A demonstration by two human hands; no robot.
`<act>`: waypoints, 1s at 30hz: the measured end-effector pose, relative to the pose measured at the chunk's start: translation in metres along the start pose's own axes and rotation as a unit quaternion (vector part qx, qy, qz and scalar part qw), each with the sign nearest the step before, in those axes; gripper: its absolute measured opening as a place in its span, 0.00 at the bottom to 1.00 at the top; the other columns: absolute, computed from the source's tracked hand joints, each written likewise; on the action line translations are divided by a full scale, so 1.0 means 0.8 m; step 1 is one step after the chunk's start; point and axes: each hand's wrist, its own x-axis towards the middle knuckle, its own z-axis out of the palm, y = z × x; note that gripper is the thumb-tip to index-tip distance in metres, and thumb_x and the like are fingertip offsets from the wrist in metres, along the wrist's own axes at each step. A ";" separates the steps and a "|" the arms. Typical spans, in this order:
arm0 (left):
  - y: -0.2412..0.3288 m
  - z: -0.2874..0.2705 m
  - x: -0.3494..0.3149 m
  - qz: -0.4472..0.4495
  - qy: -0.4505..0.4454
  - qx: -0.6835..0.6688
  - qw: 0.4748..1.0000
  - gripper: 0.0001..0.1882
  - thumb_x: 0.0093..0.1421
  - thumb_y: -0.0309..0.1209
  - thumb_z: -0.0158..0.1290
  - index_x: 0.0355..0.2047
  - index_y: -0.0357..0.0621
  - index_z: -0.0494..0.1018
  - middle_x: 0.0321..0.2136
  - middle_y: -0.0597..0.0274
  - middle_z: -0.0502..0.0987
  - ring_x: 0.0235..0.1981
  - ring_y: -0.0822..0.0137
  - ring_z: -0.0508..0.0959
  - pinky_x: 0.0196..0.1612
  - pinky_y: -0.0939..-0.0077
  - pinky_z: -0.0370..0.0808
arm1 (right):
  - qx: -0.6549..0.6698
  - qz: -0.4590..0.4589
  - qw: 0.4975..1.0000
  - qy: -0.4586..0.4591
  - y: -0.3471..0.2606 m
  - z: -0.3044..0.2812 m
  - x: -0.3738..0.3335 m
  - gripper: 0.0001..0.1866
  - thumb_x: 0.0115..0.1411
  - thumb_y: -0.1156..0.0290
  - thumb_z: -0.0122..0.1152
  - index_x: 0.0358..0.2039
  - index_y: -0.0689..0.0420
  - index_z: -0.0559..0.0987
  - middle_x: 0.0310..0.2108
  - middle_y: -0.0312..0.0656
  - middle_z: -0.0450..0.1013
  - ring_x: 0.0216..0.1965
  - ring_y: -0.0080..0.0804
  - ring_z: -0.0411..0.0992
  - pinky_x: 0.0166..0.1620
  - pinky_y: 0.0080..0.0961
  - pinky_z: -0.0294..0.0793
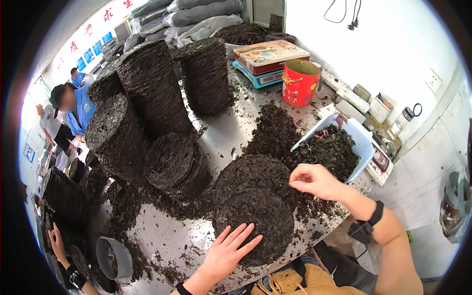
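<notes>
Lying flat with its fingers spread, my left hand [228, 253] rests on the near edge of a round dark disc of dried seaweed [258, 214]. This disc lies on top of another one, shifted toward me. My right hand [314, 181] hovers past the discs' right edge with thumb and fingertips pinched together. Anything between those fingertips is too small to make out. Just beyond it, a pale blue plastic bin [363, 147] holds loose seaweed flakes [330, 152] with a small pinkish piece among them.
Tall seaweed stacks [152, 93] crowd the left and back. A red tin [300, 83] stands by a scale [258, 73] with a flat box on it. A grey ring [114, 258] lies near-left, by a co-worker's hand [56, 243]. Flakes litter the metal table [164, 226].
</notes>
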 end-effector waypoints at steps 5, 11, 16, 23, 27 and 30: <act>-0.005 0.003 -0.007 0.010 -0.017 0.023 1.000 0.40 0.47 0.16 0.48 0.61 0.61 0.60 0.63 0.62 0.58 0.63 0.62 0.59 0.63 0.58 0.57 | -0.232 0.028 0.972 0.035 0.012 -0.079 -0.034 0.09 0.53 0.70 0.63 0.34 0.59 0.77 0.26 0.34 0.73 0.27 0.24 0.72 0.32 0.23 0.71; -0.008 0.007 -0.004 0.005 -0.006 0.003 1.000 0.40 0.45 0.16 0.49 0.60 0.61 0.62 0.62 0.62 0.59 0.63 0.62 0.60 0.63 0.58 0.58 | -0.393 -0.048 0.910 0.124 -0.026 -0.037 -0.018 0.06 0.54 0.68 0.60 0.33 0.51 0.79 0.31 0.37 0.75 0.34 0.36 0.75 0.36 0.29 0.75; -0.009 0.002 -0.005 0.004 -0.004 -0.019 1.000 0.37 0.48 0.19 0.50 0.60 0.61 0.62 0.62 0.61 0.60 0.63 0.60 0.60 0.63 0.58 0.58 | -0.331 -0.277 0.902 0.038 -0.058 0.076 0.057 0.03 0.54 0.68 0.60 0.29 0.52 0.78 0.27 0.36 0.73 0.31 0.34 0.74 0.33 0.28 0.74; -0.012 0.008 -0.008 0.016 0.027 -0.020 0.999 0.35 0.51 0.21 0.48 0.60 0.60 0.61 0.62 0.61 0.59 0.63 0.61 0.60 0.63 0.58 0.58 | -0.345 -0.321 0.882 -0.001 -0.052 0.125 0.114 0.03 0.54 0.70 0.59 0.27 0.54 0.76 0.27 0.37 0.70 0.28 0.37 0.73 0.31 0.30 0.73; -0.007 0.000 -0.018 0.014 0.153 -0.033 0.988 0.32 0.49 0.22 0.47 0.56 0.59 0.68 0.59 0.61 0.65 0.60 0.62 0.65 0.62 0.59 0.58 | -0.206 -0.252 0.941 0.097 -0.079 0.079 0.084 0.02 0.56 0.77 0.57 0.31 0.59 0.77 0.29 0.40 0.72 0.27 0.29 0.72 0.31 0.22 0.71; -0.003 -0.008 0.013 -0.001 0.217 -0.016 0.976 0.34 0.45 0.22 0.50 0.56 0.55 0.67 0.59 0.58 0.64 0.61 0.59 0.63 0.63 0.57 0.55 | -0.100 -0.179 0.963 0.174 -0.056 0.033 0.059 0.04 0.60 0.76 0.55 0.35 0.60 0.77 0.29 0.35 0.72 0.29 0.19 0.70 0.32 0.17 0.69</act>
